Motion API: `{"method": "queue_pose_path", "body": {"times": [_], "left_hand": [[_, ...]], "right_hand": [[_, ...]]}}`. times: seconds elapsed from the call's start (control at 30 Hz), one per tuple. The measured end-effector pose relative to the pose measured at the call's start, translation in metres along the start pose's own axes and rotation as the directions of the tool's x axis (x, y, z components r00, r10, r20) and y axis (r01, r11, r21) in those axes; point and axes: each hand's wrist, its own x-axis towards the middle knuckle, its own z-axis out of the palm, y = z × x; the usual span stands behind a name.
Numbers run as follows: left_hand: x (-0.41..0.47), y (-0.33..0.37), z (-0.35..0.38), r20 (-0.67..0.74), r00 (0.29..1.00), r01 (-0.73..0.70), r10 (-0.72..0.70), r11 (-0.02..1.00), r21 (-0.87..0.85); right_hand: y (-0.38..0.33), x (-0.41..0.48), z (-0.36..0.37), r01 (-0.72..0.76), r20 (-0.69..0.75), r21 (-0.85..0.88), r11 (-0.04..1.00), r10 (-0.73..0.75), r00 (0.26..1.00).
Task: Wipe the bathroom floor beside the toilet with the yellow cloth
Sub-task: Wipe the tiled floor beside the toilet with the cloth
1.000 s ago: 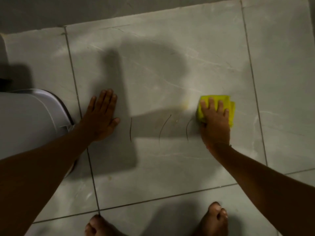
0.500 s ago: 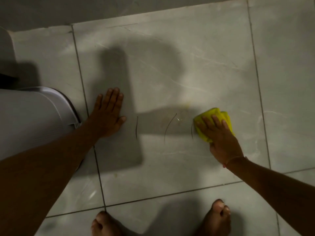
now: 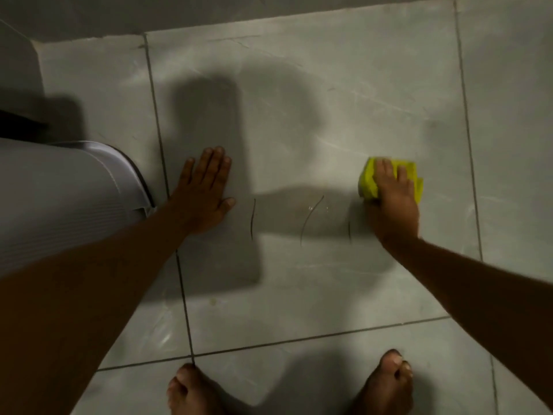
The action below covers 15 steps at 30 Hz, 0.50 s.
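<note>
The yellow cloth (image 3: 368, 179) lies folded on the grey tiled floor (image 3: 329, 115) at the right of the big middle tile. My right hand (image 3: 393, 202) presses flat on top of it and covers most of it. My left hand (image 3: 205, 190) rests palm down on the same tile, fingers together, holding nothing, just right of the white toilet (image 3: 59, 199). Three thin dark hairs (image 3: 311, 220) lie on the floor between my hands.
The toilet fills the left edge, and its base meets the floor near my left wrist. A grey wall (image 3: 209, 13) runs along the top. My two bare feet (image 3: 386, 384) stand at the bottom. Dark grout lines cross the floor.
My right hand has pushed the cloth away from me and slightly right, after pulling it nearer half a second before. My left hand stays planted.
</note>
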Motion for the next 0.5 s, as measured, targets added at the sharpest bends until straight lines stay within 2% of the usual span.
{"method": "queue_pose_path", "body": {"times": [0.03, 0.07, 0.13, 0.17, 0.2, 0.23, 0.3, 0.33, 0.37, 0.4, 0.43, 0.47, 0.5], "left_hand": [[0.000, 0.000, 0.001, -0.002, 1.000, -0.005, 0.005, 1.000, -0.001], [-0.001, 0.000, 0.003, -0.005, 1.000, -0.006, 0.006, 1.000, 0.000], [0.000, 0.000, 0.001, -0.011, 1.000, -0.009, 0.009, 1.000, -0.008], [0.000, 0.000, 0.001, -0.014, 1.000, -0.008, 0.008, 1.000, -0.014], [0.000, 0.001, -0.001, -0.011, 1.000, -0.002, 0.002, 1.000, -0.017], [-0.001, 0.001, -0.002, -0.003, 1.000, 0.007, -0.007, 1.000, -0.022], [-0.002, 0.002, -0.002, 0.000, 1.000, 0.014, -0.014, 0.999, -0.038], [-0.001, 0.001, -0.001, -0.004, 1.000, 0.013, -0.013, 0.999, -0.041], [-0.001, 0.001, 0.000, -0.005, 1.000, 0.007, -0.007, 0.999, -0.037], [-0.002, 0.001, 0.001, -0.004, 1.000, 0.004, -0.004, 0.999, -0.032], [-0.001, 0.000, 0.001, -0.003, 1.000, 0.003, -0.003, 0.999, -0.032], [-0.001, 0.001, 0.000, -0.001, 1.000, 0.000, 0.000, 0.999, -0.035], [-0.001, 0.001, 0.000, 0.002, 1.000, 0.000, 0.000, 0.999, -0.042]], "right_hand": [[-0.018, 0.016, 0.000, -0.026, 0.009, 0.010, 1.000, 0.026, 1.000], [-0.032, 0.021, 0.005, 0.042, 0.025, -0.028, 0.999, -0.042, 0.999], [-0.042, 0.000, 0.016, 0.349, 0.055, -0.124, 0.929, -0.345, 0.937], [-0.033, -0.024, 0.018, 0.459, 0.100, -0.150, 0.876, -0.449, 0.888], [-0.018, -0.049, 0.016, 0.509, 0.149, -0.139, 0.849, -0.491, 0.859], [-0.001, -0.067, 0.012, 0.465, 0.162, -0.116, 0.877, -0.446, 0.880], [0.014, -0.060, 0.009, 0.201, 0.066, -0.056, 0.978, -0.198, 0.978], [0.008, -0.045, 0.010, 0.049, 0.039, -0.035, 0.998, -0.048, 0.998], [-0.005, -0.028, 0.011, -0.040, 0.025, -0.014, 0.999, 0.040, 0.999], [-0.021, -0.017, 0.013, -0.046, 0.037, 0.000, 0.999, 0.046, 0.998], [-0.035, -0.016, 0.018, 0.045, 0.055, -0.017, 0.999, -0.044, 0.997], [-0.040, -0.027, 0.025, 0.207, 0.081, -0.045, 0.977, -0.203, 0.976], [-0.038, -0.047, 0.028, 0.379, 0.130, -0.088, 0.921, -0.367, 0.921]]}}
